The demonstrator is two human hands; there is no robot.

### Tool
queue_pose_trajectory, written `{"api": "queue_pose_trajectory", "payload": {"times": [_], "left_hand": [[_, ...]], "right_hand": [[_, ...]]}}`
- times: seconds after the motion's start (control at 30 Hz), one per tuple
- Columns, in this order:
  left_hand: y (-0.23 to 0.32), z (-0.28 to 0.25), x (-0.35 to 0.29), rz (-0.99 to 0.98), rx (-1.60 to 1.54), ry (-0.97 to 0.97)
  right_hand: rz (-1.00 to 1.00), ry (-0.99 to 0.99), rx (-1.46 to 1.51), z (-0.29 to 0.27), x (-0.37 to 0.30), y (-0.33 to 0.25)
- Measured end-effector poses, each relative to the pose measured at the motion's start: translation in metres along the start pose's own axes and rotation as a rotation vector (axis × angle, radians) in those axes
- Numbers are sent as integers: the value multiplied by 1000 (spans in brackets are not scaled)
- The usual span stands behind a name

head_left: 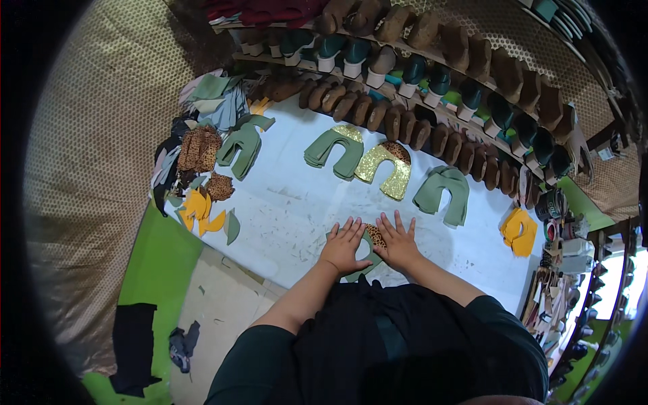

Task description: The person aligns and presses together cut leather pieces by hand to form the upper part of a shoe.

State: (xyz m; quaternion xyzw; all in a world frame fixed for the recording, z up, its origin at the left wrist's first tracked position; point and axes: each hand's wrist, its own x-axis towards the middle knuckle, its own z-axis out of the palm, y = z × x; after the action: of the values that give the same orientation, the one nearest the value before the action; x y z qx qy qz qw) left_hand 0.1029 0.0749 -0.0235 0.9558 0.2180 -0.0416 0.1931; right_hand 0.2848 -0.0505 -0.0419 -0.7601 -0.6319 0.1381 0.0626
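Both hands press flat at the table's near edge on a curved green shoe-upper piece (369, 269) with a leopard-print piece (374, 233) at its far end. My left hand (345, 248) lies with fingers stretched on its left side. My right hand (399, 248) is spread along its right side, fingertips pointing away from me, next to the leopard print. My palms cover part of the green piece. Beyond the hands lie a gold glitter U-shaped piece (382, 170), a green stack (347, 162) left of it and another green stack (445, 190) to the right.
The white table (277, 209) also bears green pieces (241, 150) at far left, yellow pieces (196, 206) and leopard-print scraps (200, 148) at its left edge, and yellow pieces (520, 231) at right. Brown shoe lasts (391, 123) line its far edge, below shelves of green shoes (437, 79).
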Motion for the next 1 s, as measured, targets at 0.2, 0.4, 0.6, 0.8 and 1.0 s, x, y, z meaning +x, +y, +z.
{"api": "queue_pose_trajectory", "payload": {"times": [0.2,0.4,0.6,0.8,1.0], "left_hand": [[1,0,-1,-1,13,8],[-3,2,0,13,5,16],[-1,2,1,4,23,7],[1,-2,3,3,19,-17],[3,-2,4,5,32,-34]], "right_hand": [[16,-5,19,5,-7,-10],[-129,59,-25,7,-27,-14],[-318,-51,-33,8,-47,9],[-273,-110,-26,0,-43,6],[-115,-80,-8,-5,2,-11]]}}
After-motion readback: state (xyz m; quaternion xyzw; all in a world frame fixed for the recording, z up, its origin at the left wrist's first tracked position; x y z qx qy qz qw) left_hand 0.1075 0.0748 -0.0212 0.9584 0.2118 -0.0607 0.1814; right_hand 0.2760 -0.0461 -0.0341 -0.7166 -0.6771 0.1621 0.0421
